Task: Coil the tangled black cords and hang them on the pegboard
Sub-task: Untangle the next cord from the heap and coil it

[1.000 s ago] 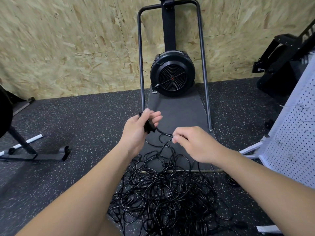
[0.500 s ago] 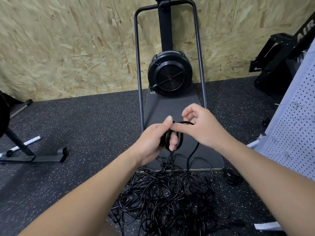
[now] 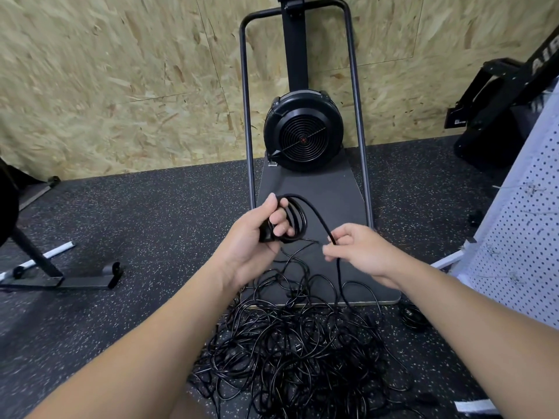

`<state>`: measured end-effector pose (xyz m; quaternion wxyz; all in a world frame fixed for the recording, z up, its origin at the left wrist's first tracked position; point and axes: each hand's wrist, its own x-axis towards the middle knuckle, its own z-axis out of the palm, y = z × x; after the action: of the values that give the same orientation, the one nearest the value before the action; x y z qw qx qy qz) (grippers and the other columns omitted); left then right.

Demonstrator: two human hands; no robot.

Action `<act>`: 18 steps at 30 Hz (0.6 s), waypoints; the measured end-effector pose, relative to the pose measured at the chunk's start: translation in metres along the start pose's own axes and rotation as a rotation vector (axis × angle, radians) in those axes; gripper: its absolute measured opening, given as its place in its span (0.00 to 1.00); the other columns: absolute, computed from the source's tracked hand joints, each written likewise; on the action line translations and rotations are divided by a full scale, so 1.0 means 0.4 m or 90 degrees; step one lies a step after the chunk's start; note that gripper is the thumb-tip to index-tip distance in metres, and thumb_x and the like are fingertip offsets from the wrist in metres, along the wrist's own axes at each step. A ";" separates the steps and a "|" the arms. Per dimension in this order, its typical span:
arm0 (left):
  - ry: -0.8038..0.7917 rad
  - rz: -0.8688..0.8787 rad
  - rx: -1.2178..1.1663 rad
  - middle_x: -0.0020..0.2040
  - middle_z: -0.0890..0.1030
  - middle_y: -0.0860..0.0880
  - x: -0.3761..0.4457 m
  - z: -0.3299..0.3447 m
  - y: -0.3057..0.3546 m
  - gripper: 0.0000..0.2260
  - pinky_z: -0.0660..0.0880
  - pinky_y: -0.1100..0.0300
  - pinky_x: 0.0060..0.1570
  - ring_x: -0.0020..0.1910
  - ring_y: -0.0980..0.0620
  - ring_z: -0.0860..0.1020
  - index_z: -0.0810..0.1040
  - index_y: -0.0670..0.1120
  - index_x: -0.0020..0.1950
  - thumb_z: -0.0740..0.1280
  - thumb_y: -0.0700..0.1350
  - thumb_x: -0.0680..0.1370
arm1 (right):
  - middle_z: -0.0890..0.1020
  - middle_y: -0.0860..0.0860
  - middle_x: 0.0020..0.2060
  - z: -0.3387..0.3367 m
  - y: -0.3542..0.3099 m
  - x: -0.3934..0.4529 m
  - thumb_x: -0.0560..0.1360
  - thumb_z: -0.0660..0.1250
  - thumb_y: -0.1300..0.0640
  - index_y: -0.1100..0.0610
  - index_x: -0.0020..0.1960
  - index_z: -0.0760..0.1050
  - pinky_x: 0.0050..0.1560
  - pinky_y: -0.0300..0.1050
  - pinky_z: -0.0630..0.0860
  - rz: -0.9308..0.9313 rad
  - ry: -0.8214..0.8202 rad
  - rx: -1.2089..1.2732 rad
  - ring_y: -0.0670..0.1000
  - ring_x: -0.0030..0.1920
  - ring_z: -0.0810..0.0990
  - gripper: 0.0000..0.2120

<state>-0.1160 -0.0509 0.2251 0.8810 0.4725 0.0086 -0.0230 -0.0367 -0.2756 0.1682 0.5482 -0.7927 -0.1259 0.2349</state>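
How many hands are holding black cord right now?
2. The left hand grips a small coil of black cord above the dark platform; the right hand pinches the strand running down to the tangled pile on the floor.

Surface finishes
Cords (image 3: 290, 352) glossy black; floor (image 3: 145, 225) matt, speckled, rubber-like; wall (image 3: 121, 71) rough chipboard; pegboard (image 3: 520, 237) white, perforated.

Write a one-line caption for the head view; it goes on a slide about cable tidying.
Left hand grips a small black cord coil while right hand pinches the strand above the tangled black cord pile.
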 end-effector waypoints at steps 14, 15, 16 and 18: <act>0.153 0.124 -0.193 0.51 0.82 0.47 0.009 -0.075 0.090 0.08 0.76 0.57 0.62 0.44 0.52 0.78 0.80 0.39 0.61 0.66 0.43 0.88 | 0.90 0.53 0.42 0.061 0.002 -0.018 0.81 0.75 0.60 0.59 0.50 0.85 0.32 0.39 0.73 -0.035 0.045 -0.045 0.49 0.36 0.83 0.03; 0.154 0.129 -0.171 0.51 0.82 0.46 0.010 -0.080 0.088 0.09 0.76 0.57 0.60 0.44 0.52 0.79 0.79 0.38 0.63 0.65 0.43 0.88 | 0.90 0.50 0.41 0.064 -0.007 -0.020 0.82 0.73 0.59 0.57 0.49 0.85 0.31 0.40 0.72 -0.062 0.032 -0.108 0.48 0.35 0.81 0.04; 0.152 0.132 -0.155 0.52 0.83 0.46 0.012 -0.083 0.084 0.10 0.76 0.56 0.59 0.45 0.52 0.79 0.78 0.37 0.65 0.65 0.43 0.88 | 0.89 0.46 0.40 0.068 -0.017 -0.023 0.83 0.71 0.57 0.53 0.48 0.85 0.33 0.40 0.73 -0.092 0.016 -0.182 0.46 0.35 0.81 0.06; 0.151 0.138 -0.133 0.54 0.84 0.45 0.016 -0.086 0.076 0.12 0.76 0.56 0.57 0.46 0.51 0.81 0.76 0.36 0.67 0.66 0.42 0.88 | 0.88 0.42 0.40 0.080 -0.036 -0.032 0.85 0.67 0.55 0.47 0.47 0.83 0.43 0.41 0.73 -0.149 -0.005 -0.318 0.41 0.37 0.79 0.09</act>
<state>-0.1078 -0.0058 0.2311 0.9153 0.3763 0.0640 0.1286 -0.0631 -0.2503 0.1753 0.3590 -0.8824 -0.2727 0.1347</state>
